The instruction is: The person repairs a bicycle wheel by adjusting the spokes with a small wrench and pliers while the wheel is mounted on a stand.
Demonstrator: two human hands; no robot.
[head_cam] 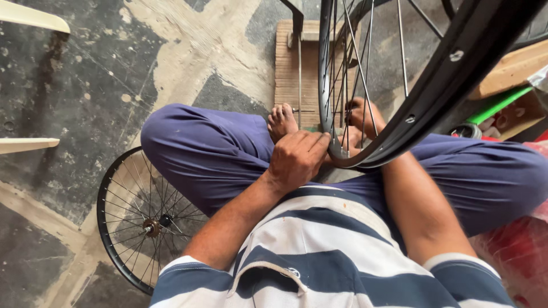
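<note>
— Where's the bicycle wheel rim [439,91]?

— Upright over the crossed legs, its bottom edge in the lap.

— And the hands?

— The left hand [297,159] is curled, fingers pinching the rim's lower edge. The right hand [357,140] sits behind the spokes [365,63] (grip hidden, can't tell). A second spoked wheel [142,219] lies on the floor.

We grip the upright black wheel rim [434,97] with our left hand [297,159]; our right hand [357,137] sits behind its spokes (partly hidden).

head cam | looks steeply down from above | close over lap [228,154] and floor [85,85]
</note>
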